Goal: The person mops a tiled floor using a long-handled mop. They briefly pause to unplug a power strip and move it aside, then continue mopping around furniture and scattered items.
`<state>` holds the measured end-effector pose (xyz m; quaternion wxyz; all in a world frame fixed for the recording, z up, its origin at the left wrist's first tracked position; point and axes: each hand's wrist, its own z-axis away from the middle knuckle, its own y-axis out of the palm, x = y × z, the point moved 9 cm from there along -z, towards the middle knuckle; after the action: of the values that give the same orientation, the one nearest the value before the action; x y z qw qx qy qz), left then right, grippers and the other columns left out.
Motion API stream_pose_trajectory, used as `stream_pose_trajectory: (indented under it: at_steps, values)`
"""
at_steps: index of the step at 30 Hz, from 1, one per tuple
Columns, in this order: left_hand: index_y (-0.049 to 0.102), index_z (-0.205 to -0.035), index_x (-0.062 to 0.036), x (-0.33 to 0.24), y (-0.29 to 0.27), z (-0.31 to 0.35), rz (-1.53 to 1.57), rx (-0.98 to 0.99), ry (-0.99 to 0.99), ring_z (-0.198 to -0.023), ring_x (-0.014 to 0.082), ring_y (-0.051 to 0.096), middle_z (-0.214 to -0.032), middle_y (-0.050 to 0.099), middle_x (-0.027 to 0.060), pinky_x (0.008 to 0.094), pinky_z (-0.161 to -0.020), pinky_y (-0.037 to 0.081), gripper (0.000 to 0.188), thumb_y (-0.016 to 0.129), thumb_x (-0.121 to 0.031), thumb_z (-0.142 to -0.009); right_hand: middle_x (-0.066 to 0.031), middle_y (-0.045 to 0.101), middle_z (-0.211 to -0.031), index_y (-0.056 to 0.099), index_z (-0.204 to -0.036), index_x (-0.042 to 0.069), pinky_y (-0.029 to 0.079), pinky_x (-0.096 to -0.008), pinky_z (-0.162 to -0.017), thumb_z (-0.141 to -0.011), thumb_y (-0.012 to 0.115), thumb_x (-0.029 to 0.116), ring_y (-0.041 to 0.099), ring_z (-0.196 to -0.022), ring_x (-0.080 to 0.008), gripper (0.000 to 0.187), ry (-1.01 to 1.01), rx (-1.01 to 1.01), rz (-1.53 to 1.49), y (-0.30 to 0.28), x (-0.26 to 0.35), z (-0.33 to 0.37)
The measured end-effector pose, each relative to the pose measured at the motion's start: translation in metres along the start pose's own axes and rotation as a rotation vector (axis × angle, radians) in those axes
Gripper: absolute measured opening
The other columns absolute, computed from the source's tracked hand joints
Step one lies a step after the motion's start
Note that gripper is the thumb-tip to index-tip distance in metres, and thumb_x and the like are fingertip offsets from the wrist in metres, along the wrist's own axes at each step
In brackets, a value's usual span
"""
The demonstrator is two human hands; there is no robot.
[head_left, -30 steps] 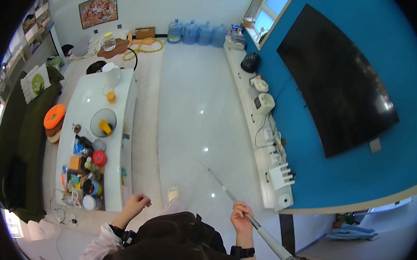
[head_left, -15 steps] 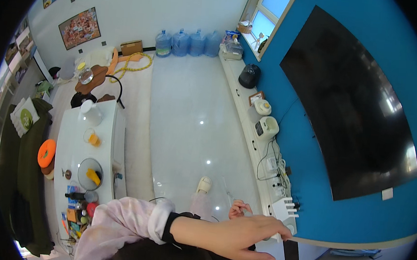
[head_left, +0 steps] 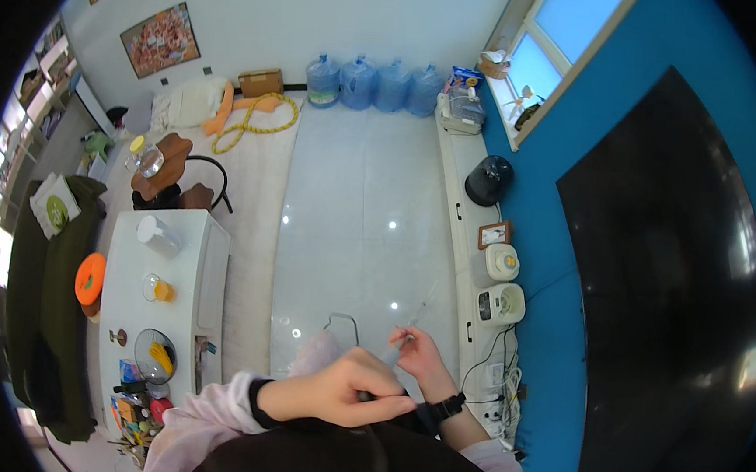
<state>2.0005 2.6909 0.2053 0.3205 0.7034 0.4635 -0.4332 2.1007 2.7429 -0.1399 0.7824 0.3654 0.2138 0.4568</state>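
Two-handed in pose, pointing a thin pole (head_left: 391,354) lengthwise forward, slightly right; clamping it in the right hand (head_left: 420,356), with left hand (head_left: 341,389) curled inward, grip hard to tell.

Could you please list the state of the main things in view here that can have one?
Left hand: curled; what it holds is unclear
Right hand: fingers closed on the pole
Pole: held at a slant
Television: screen dark
Four water bottles: upright, in a row
White pitcher: upright
Clear jug: yellow lid on
Yellow rope: loosely looped
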Motion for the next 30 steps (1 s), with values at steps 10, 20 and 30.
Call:
stream_pose_trajectory:
  at_steps: [10,20,30]
  values:
    - [0.035,-0.055,-0.0005,0.08,-0.23,-0.111,-0.02,-0.009,-0.094,-0.047,0.0263,0.035,-0.052,0.034,0.0082,0.0358,-0.054,0.03,0.043,0.063,-0.004,-0.088,-0.0054,0.054,-0.069,0.05,-0.076,0.004,0.046,-0.0329,-0.068,-0.083,0.048,0.005,0.055,-0.067,-0.0201,0.008,0.034,-0.078,0.114,0.137,0.144,-0.234]
    - [0.045,-0.053,-0.0037,0.184,-0.396,-0.293,-0.206,0.155,-0.107,-0.055,0.0306,0.046,-0.051,0.043,0.0092,0.0386,-0.059,0.038,0.041,0.064,-0.015,-0.088,-0.0018,0.045,-0.061,0.042,-0.066,0.009,0.039,-0.0304,-0.056,-0.082,0.045,0.008,0.047,-0.056,-0.0153,0.016,0.015,-0.215,0.121,0.252,0.325,-0.42]
    - [0.043,-0.05,-0.0046,0.371,-0.58,-0.444,-0.315,-0.079,-0.182,-0.048,0.0265,0.042,-0.048,0.039,0.0067,0.0347,-0.063,0.042,0.04,0.068,-0.007,-0.081,-0.0024,0.042,-0.056,0.04,-0.067,0.01,0.038,-0.0305,-0.048,-0.082,0.046,0.009,0.044,-0.049,-0.0171,0.017,-0.026,-0.393,0.353,0.305,0.538,-0.658]
